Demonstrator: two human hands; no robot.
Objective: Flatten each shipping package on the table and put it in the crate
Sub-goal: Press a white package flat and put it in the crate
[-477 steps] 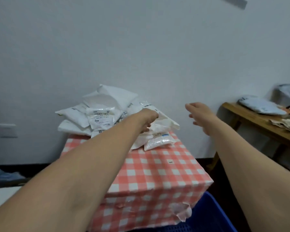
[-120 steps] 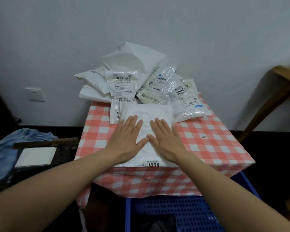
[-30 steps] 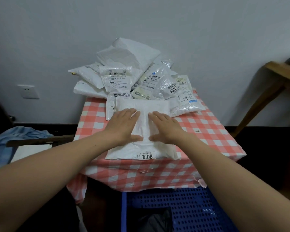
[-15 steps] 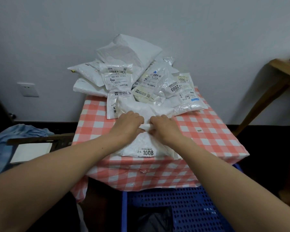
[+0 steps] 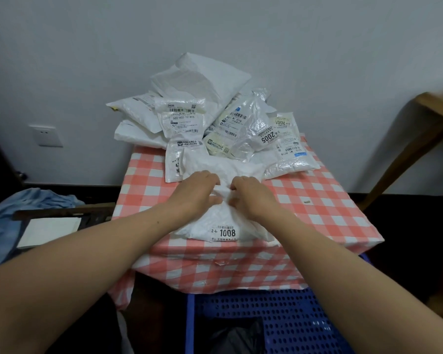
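A white shipping package [image 5: 221,223] with a label reading 1008 lies near the front of the table [image 5: 317,208], which has a red and white checked cloth. My left hand [image 5: 195,192] and my right hand [image 5: 251,198] sit side by side on its middle, fingers curled into bunched plastic, which puckers up between them. Behind it, a heap of several white packages [image 5: 202,113] leans on the wall. Below the table's front edge stands the blue perforated crate [image 5: 279,318].
A wooden bench [image 5: 430,108] juts in at the right. On the floor at the left lie blue cloth [image 5: 8,215] and a white sheet [image 5: 49,229]. A wall socket [image 5: 45,135] is at the left. Something dark lies inside the crate.
Both hands lay flat on the package a second ago. Their fingers have since curled in and gathered the plastic at its middle, so the package is now crumpled there.
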